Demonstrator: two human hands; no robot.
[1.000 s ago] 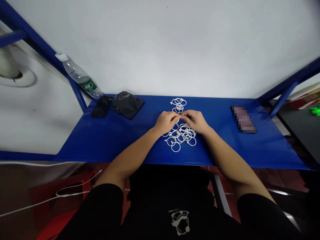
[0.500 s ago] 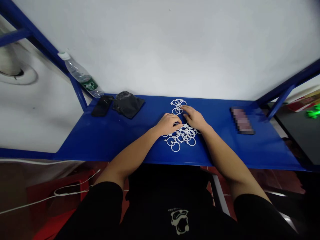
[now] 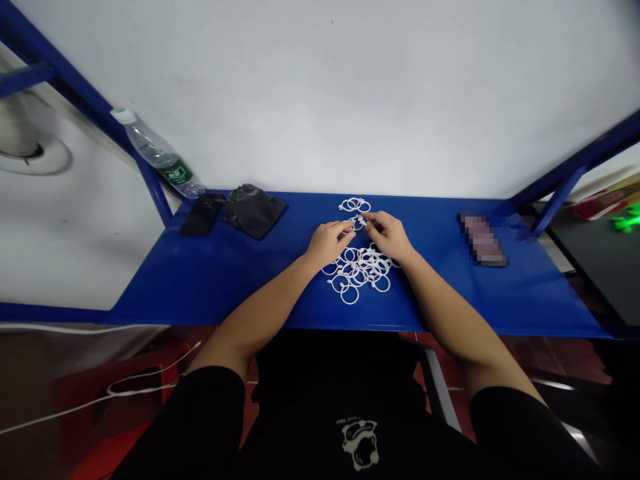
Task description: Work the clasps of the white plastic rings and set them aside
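A pile of several white plastic rings [image 3: 359, 273] lies on the blue table [image 3: 225, 280] in front of me. A smaller cluster of white rings [image 3: 354, 205] lies further back. Between the two groups, my left hand [image 3: 327, 242] and my right hand [image 3: 389, 235] meet, fingertips pinched together on a white ring [image 3: 358, 222]. Both hands hover just above the near pile.
A black pouch [image 3: 254, 210] and a black flat case [image 3: 201, 213] lie at the back left. A clear water bottle [image 3: 160, 157] leans against the blue frame post. A blurred flat object [image 3: 481, 239] rests at the right. White cable [image 3: 100, 393] runs below left.
My right hand reached back toward the far cluster, then drew in again. Both hands now pinch a ring together, slightly farther back than one second ago.
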